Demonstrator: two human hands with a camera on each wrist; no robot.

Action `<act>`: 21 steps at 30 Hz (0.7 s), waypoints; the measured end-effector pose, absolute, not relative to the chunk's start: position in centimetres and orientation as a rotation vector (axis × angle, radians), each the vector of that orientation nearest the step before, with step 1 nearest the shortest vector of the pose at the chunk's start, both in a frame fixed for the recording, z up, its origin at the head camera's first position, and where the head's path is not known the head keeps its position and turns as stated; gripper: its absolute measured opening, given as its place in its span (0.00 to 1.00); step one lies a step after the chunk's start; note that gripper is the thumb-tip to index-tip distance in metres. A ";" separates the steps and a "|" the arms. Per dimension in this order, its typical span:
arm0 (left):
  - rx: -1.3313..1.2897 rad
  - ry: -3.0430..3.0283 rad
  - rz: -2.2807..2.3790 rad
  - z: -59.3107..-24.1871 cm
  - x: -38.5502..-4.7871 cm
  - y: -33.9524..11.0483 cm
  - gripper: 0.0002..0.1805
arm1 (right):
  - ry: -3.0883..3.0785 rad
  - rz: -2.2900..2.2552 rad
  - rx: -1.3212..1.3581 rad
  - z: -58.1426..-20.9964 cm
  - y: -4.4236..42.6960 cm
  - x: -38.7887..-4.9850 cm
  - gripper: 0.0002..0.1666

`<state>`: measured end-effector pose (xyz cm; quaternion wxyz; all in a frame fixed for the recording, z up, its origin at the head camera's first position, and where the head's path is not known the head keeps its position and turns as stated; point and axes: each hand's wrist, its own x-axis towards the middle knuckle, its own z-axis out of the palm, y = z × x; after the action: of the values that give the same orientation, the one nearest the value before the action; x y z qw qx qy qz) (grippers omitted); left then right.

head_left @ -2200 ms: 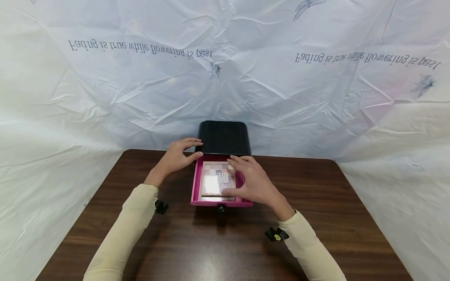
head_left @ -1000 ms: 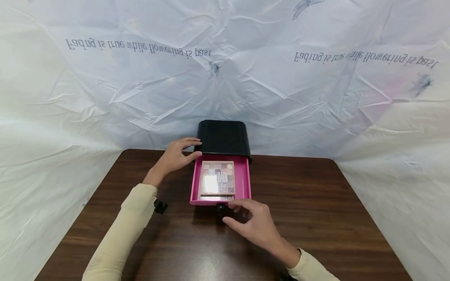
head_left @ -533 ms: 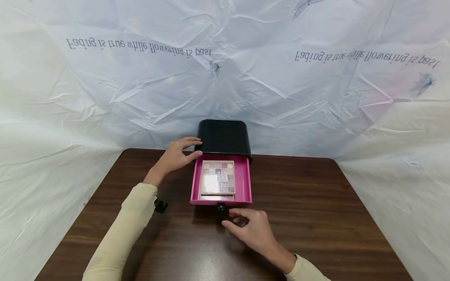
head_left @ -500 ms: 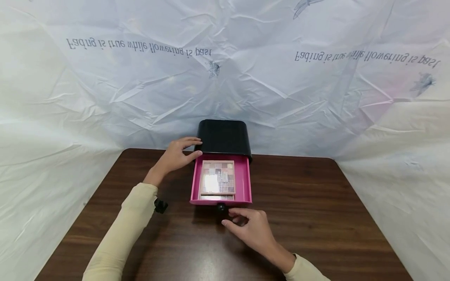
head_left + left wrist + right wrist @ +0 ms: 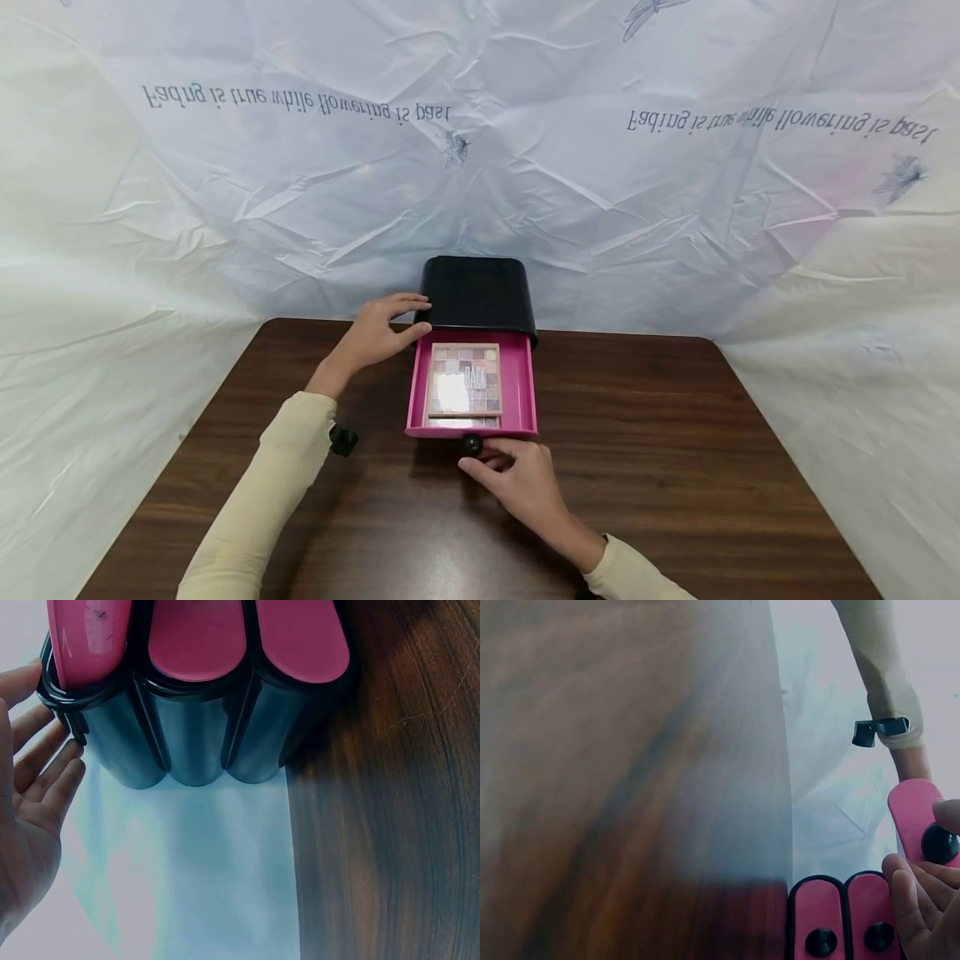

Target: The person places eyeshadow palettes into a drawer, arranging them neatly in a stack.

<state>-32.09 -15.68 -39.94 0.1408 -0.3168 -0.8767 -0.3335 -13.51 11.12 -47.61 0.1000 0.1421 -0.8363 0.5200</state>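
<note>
A black unit (image 5: 476,292) with rounded edges stands at the back of the table. Its top pink drawer (image 5: 517,379) is pulled out towards me. Inside lies an eyeshadow palette (image 5: 463,383) with a clear lid; a shiny strip shows at its front edge. My left hand (image 5: 378,333) rests against the unit's left side, thumb and fingers extended. In the left wrist view this hand (image 5: 34,817) touches the casing near the top drawer. My right hand (image 5: 528,483) pinches the round black knob (image 5: 471,444), with thumb and fingers on either side in the right wrist view.
Two lower pink drawers (image 5: 821,919) are pushed in, each with a black knob. The dark wooden table (image 5: 660,467) extends to both sides and towards me. A wrinkled white printed sheet (image 5: 300,192) hangs close behind the unit.
My right hand has left the palette, drawn back towards me, then moved in to the left onto the drawer knob. Left hand, drawer and palette stay in place.
</note>
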 end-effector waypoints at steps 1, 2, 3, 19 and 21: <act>-0.915 -2.530 -0.962 -40.0 -32.1 -15.7 0.26 | -2.465 1.552 0.413 -47.6 11.0 -13.5 0.22; -0.914 -2.530 -0.960 -40.0 -32.1 -15.7 0.26 | -2.458 1.565 0.405 -47.6 10.9 -13.5 0.21; -0.913 -2.528 -0.959 -40.1 -32.1 -15.7 0.26 | -2.450 1.573 0.400 -47.6 10.8 -13.6 0.20; -0.908 -2.527 -0.940 -40.2 -32.2 -15.7 0.27 | -2.439 1.588 0.348 -46.8 10.7 -13.4 0.16; -0.910 -2.525 -0.952 -40.2 -32.1 -15.7 0.27 | -2.441 1.588 0.345 -46.6 10.7 -13.4 0.16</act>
<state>-32.12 -15.72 -40.19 0.1464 -0.3159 -0.8771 -0.3307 -13.42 10.69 -46.57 0.1045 0.1170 -0.8279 0.5385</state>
